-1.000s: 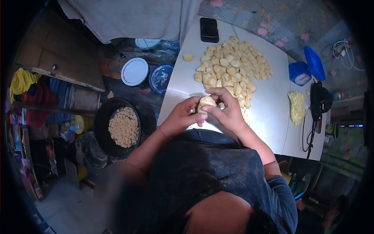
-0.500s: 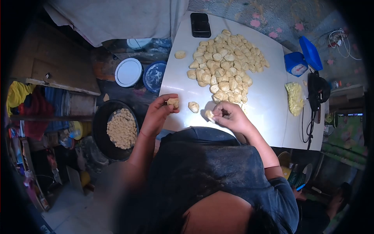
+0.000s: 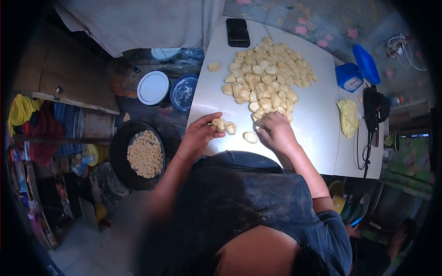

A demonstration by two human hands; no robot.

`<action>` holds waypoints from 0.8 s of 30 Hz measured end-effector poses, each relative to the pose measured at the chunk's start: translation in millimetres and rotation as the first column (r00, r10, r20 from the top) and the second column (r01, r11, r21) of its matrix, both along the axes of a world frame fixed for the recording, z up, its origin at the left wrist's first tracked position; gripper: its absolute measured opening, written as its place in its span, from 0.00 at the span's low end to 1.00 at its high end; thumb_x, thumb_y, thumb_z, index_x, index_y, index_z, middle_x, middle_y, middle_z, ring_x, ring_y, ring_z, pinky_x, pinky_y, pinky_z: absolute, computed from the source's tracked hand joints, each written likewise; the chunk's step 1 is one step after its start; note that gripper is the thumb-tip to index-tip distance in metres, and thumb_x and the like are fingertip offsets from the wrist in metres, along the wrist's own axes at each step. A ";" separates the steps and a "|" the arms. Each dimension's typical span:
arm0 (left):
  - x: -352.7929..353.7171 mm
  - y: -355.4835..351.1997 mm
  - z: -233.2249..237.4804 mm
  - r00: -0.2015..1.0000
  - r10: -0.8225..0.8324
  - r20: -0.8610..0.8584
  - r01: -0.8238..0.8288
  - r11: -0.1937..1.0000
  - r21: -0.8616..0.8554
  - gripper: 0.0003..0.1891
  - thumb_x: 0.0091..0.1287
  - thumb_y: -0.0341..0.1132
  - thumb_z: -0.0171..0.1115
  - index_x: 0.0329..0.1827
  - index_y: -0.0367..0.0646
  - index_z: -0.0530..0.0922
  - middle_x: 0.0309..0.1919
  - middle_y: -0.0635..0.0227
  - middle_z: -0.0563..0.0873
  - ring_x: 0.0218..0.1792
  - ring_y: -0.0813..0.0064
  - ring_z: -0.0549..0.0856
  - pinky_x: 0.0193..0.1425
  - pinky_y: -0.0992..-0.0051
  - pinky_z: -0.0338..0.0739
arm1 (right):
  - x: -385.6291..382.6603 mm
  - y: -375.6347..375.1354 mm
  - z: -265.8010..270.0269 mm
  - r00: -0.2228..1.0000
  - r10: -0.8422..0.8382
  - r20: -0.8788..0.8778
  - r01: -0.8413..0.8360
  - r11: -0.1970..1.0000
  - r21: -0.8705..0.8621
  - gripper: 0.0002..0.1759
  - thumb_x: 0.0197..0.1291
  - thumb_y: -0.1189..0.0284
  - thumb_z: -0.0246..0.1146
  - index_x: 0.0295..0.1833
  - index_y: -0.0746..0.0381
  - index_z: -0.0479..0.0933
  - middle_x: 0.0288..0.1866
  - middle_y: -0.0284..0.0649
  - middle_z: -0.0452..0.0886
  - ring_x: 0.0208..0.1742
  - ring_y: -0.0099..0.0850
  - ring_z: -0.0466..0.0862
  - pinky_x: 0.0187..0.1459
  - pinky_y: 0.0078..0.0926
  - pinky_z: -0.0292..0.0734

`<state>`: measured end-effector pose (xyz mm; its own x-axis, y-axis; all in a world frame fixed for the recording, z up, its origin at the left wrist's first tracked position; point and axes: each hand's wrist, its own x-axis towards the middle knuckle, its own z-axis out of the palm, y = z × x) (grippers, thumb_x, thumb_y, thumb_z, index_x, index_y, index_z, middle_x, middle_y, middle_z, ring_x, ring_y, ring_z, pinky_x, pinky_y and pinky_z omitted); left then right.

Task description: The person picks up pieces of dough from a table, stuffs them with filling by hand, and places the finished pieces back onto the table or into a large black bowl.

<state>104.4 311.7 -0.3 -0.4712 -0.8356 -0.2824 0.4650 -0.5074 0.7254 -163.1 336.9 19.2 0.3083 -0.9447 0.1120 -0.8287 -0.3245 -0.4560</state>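
Pinched in the fingers of my left hand [image 3: 198, 137] is a pale, lumpy dough piece [image 3: 218, 123]. A second dough piece [image 3: 230, 128] sits right against it on the table side. Between my hands, another dough piece [image 3: 250, 137] lies on the white table, close to my right thumb. My right hand [image 3: 278, 131] reaches to the near edge of a large pile of dough pieces [image 3: 264, 69]. Its fingers are curled down there, and the back of the hand hides what lies under them.
A black tub [image 3: 117, 158] of small dough lumps [image 3: 145, 154] stands left of the table. One loose dough piece [image 3: 213, 66] and a black phone [image 3: 238, 33] lie toward the far left. On the right are a blue scale [image 3: 348, 77], a yellowish bag [image 3: 348, 118] and a black corded object [image 3: 376, 108].
My left hand has moved right with its dough piece, up to the loose one. My right hand has let go of a dough piece on the table and moved up to the pile.
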 end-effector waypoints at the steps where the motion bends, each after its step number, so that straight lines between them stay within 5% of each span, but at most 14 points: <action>1: -1.9 0.6 2.5 1.000 0.008 -0.001 -0.008 1.000 -0.002 0.20 0.66 0.24 0.52 0.61 0.30 0.70 0.47 0.56 0.81 0.45 0.66 0.84 0.54 0.69 0.79 | 1.4 -1.6 2.0 1.000 0.008 -0.001 -0.008 1.000 -0.002 0.10 0.49 0.72 0.66 0.38 0.63 0.80 0.39 0.40 0.78 0.45 0.39 0.77 0.50 0.34 0.70; 3: -6.8 2.6 6.9 0.997 -0.005 0.076 0.006 1.000 -0.022 0.19 0.67 0.24 0.52 0.61 0.31 0.71 0.48 0.56 0.80 0.47 0.66 0.83 0.54 0.69 0.80 | 7.2 -3.6 7.4 0.880 -0.089 0.467 0.021 0.989 0.148 0.09 0.49 0.73 0.67 0.37 0.65 0.78 0.38 0.43 0.78 0.41 0.40 0.79 0.45 0.32 0.73; 4: -9.3 3.5 8.3 0.997 -0.001 0.077 0.003 1.000 -0.022 0.19 0.67 0.24 0.52 0.61 0.31 0.71 0.48 0.56 0.80 0.47 0.66 0.83 0.54 0.69 0.80 | 12.9 -5.2 11.5 0.869 -0.010 0.494 -0.013 0.999 0.043 0.09 0.50 0.73 0.67 0.36 0.65 0.77 0.36 0.44 0.79 0.39 0.40 0.79 0.42 0.30 0.74; 8: -19.8 5.6 7.9 0.993 -0.082 0.082 0.084 0.996 -0.021 0.17 0.67 0.25 0.54 0.58 0.31 0.72 0.49 0.57 0.80 0.47 0.68 0.83 0.51 0.69 0.82 | 41.9 -13.6 27.5 0.905 0.167 0.391 -0.118 0.982 -0.146 0.10 0.46 0.73 0.66 0.36 0.62 0.78 0.35 0.41 0.79 0.40 0.41 0.80 0.44 0.33 0.76; 12: -22.9 9.6 5.2 0.988 -0.090 0.128 0.099 0.993 -0.063 0.15 0.66 0.26 0.57 0.55 0.31 0.74 0.45 0.59 0.82 0.43 0.70 0.84 0.50 0.71 0.82 | 56.2 -20.9 26.4 0.932 0.291 0.216 -0.264 0.954 -0.143 0.08 0.48 0.72 0.67 0.34 0.62 0.79 0.35 0.38 0.80 0.38 0.38 0.80 0.39 0.32 0.76; 14: -21.2 10.0 0.8 0.973 -0.091 0.213 0.119 0.986 -0.120 0.15 0.66 0.27 0.58 0.54 0.31 0.75 0.44 0.59 0.83 0.42 0.70 0.84 0.49 0.72 0.82 | 55.6 -25.3 17.7 0.897 0.294 0.330 -0.291 0.955 -0.062 0.07 0.49 0.72 0.67 0.33 0.62 0.79 0.34 0.38 0.80 0.37 0.38 0.80 0.38 0.31 0.76; 16: -18.0 11.2 0.4 0.982 -0.056 0.182 0.063 0.997 -0.034 0.14 0.65 0.26 0.58 0.53 0.31 0.75 0.42 0.58 0.84 0.41 0.70 0.85 0.47 0.73 0.82 | 51.4 -34.7 15.6 0.788 0.189 0.585 -0.338 0.928 0.156 0.06 0.51 0.72 0.67 0.32 0.62 0.80 0.30 0.39 0.79 0.35 0.38 0.80 0.35 0.31 0.76; 17: -15.5 10.8 1.0 0.982 -0.054 0.181 0.061 0.998 -0.032 0.14 0.65 0.26 0.58 0.53 0.31 0.75 0.42 0.58 0.84 0.41 0.70 0.85 0.47 0.73 0.82 | 49.2 -42.1 16.7 0.789 0.189 0.585 -0.340 0.927 0.159 0.06 0.51 0.72 0.67 0.32 0.62 0.80 0.30 0.39 0.79 0.35 0.38 0.80 0.35 0.31 0.76; 19: -8.9 7.9 2.7 0.996 0.054 0.064 -0.052 0.998 -0.037 0.13 0.64 0.25 0.57 0.52 0.34 0.76 0.45 0.59 0.83 0.43 0.68 0.84 0.47 0.69 0.81 | 46.8 -59.7 23.6 0.801 -0.146 0.580 -0.084 0.933 0.351 0.07 0.52 0.72 0.68 0.32 0.64 0.80 0.35 0.40 0.80 0.38 0.34 0.79 0.41 0.26 0.74; 20: -6.3 6.1 0.0 0.994 0.098 0.049 -0.097 0.995 -0.023 0.11 0.64 0.23 0.55 0.49 0.34 0.76 0.46 0.57 0.82 0.43 0.66 0.84 0.47 0.69 0.81 | 44.2 -72.7 15.8 0.802 -0.146 0.580 -0.084 0.933 0.351 0.07 0.52 0.72 0.68 0.32 0.64 0.80 0.35 0.40 0.80 0.38 0.34 0.79 0.41 0.26 0.74; 22: -0.2 5.7 -8.5 0.988 0.144 0.052 -0.141 0.988 -0.059 0.11 0.64 0.23 0.55 0.48 0.33 0.77 0.48 0.55 0.81 0.44 0.65 0.84 0.49 0.67 0.81 | 40.1 -98.8 -4.7 0.903 0.112 0.414 -0.107 0.994 -0.035 0.08 0.50 0.72 0.69 0.35 0.63 0.80 0.39 0.40 0.79 0.42 0.36 0.79 0.45 0.28 0.73; 24: 1.3 5.7 -12.5 0.980 0.193 0.053 -0.187 0.977 -0.100 0.10 0.63 0.23 0.54 0.47 0.33 0.77 0.49 0.53 0.80 0.46 0.65 0.84 0.51 0.66 0.80 | 43.0 -114.1 -9.7 0.962 0.128 0.242 -0.122 0.992 -0.037 0.09 0.48 0.72 0.69 0.36 0.62 0.81 0.40 0.40 0.78 0.45 0.37 0.78 0.49 0.31 0.71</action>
